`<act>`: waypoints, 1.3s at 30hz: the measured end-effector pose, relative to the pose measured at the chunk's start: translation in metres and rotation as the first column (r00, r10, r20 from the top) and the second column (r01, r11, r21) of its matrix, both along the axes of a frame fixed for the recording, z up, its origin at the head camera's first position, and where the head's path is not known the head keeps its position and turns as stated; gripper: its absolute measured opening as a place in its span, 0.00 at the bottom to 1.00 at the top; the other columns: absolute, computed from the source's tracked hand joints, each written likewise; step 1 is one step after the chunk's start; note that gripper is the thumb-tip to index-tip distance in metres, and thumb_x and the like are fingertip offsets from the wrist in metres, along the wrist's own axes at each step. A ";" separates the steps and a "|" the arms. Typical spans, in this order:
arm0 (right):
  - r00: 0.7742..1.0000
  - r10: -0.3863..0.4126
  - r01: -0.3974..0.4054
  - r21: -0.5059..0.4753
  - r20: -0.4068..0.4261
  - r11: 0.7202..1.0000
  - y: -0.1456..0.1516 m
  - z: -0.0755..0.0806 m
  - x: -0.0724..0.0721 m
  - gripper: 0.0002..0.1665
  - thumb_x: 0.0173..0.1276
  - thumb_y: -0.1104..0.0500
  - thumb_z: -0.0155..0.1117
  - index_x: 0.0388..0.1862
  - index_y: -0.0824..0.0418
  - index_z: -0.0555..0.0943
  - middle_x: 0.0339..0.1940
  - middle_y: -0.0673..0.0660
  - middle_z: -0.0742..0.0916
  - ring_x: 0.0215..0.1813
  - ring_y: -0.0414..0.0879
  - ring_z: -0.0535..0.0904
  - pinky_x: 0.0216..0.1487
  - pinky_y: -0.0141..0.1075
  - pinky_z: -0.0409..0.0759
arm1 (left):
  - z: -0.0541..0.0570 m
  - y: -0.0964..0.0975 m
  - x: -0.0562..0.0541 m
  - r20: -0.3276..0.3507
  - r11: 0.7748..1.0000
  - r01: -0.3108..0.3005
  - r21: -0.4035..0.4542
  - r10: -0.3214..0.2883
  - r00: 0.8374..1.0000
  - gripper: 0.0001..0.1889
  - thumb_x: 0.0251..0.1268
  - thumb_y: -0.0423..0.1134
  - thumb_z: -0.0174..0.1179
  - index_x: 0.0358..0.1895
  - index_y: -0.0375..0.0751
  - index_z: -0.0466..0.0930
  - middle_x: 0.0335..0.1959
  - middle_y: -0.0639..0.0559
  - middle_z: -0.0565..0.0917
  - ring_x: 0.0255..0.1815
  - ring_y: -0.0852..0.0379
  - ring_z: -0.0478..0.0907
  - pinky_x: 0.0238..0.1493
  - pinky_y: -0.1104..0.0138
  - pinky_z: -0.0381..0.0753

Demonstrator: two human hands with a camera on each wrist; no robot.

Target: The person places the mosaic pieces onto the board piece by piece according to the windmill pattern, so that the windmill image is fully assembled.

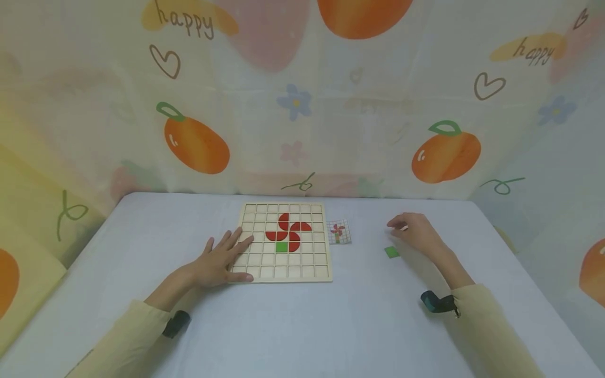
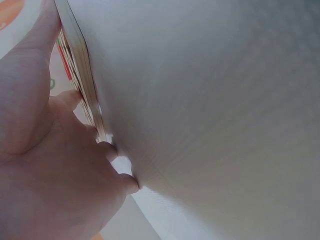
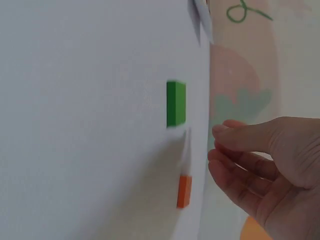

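Note:
A wooden grid board (image 1: 257,272) lies on the table with several red rounded pieces (image 1: 294,241) set in a pinwheel and a green square (image 1: 281,247) below them. My left hand (image 1: 215,265) rests spread over the board's left edge, thumb at its front corner. To the right, my right hand (image 1: 416,232) hovers above the table with bent, relaxed fingers and nothing in them. Just below it lies a green square block (image 1: 392,252). The right wrist view also has a small orange block (image 3: 184,191) near that hand; the hand hides it in the head view.
A small card (image 1: 340,231) printed with a pinwheel picture on a grid lies against the board's right side. White cloth covers the table (image 1: 302,331). Behind it hangs a curtain (image 1: 359,147) with orange fruit prints.

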State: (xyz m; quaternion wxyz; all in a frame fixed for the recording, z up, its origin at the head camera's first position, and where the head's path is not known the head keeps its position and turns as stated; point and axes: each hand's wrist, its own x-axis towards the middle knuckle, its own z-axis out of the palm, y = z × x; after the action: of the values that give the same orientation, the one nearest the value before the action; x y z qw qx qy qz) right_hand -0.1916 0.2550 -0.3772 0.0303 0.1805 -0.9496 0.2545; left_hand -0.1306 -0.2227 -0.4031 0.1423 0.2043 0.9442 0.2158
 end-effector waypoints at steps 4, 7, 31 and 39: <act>0.999 -0.040 0.039 0.022 0.025 0.999 0.018 -0.003 0.001 0.09 0.63 0.70 0.66 0.43 0.71 0.85 0.41 0.66 0.87 0.47 0.62 0.82 0.51 0.56 0.78 | 0.000 0.000 -0.001 0.000 1.000 -0.004 -0.002 0.004 1.000 0.52 0.57 0.66 0.63 0.79 0.46 0.49 0.79 0.34 0.40 0.77 0.31 0.34 0.68 0.33 0.28; 0.995 -0.082 0.080 0.037 0.059 0.996 0.030 -0.006 0.002 0.10 0.64 0.68 0.67 0.43 0.71 0.85 0.41 0.65 0.87 0.48 0.62 0.81 0.51 0.56 0.77 | 0.000 0.000 -0.001 -0.002 1.000 -0.001 -0.002 0.001 1.000 0.52 0.56 0.66 0.63 0.79 0.45 0.49 0.79 0.34 0.40 0.77 0.30 0.34 0.68 0.33 0.28; 0.978 -0.198 0.197 0.016 0.068 0.980 0.052 -0.016 0.006 0.19 0.63 0.68 0.67 0.52 0.76 0.80 0.48 0.73 0.84 0.51 0.66 0.79 0.53 0.57 0.77 | -0.003 0.000 0.000 0.006 1.000 -0.012 0.002 0.012 1.000 0.53 0.55 0.66 0.63 0.79 0.46 0.49 0.79 0.35 0.39 0.78 0.31 0.33 0.68 0.33 0.26; 0.983 -0.180 0.181 -0.028 0.024 0.983 0.050 -0.018 0.002 0.15 0.60 0.72 0.69 0.47 0.75 0.83 0.45 0.72 0.85 0.46 0.66 0.82 0.48 0.55 0.81 | -0.001 0.001 -0.001 0.003 1.000 -0.007 0.000 0.007 1.000 0.53 0.56 0.66 0.63 0.79 0.46 0.50 0.79 0.34 0.40 0.77 0.30 0.34 0.68 0.33 0.28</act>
State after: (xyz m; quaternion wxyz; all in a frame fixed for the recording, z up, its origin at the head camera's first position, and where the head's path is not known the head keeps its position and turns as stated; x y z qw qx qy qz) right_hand -0.1892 0.3052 -0.3954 0.0456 0.0906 -0.9584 0.2667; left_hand -0.1312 -0.2216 -0.4042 0.1431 0.2008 0.9447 0.2164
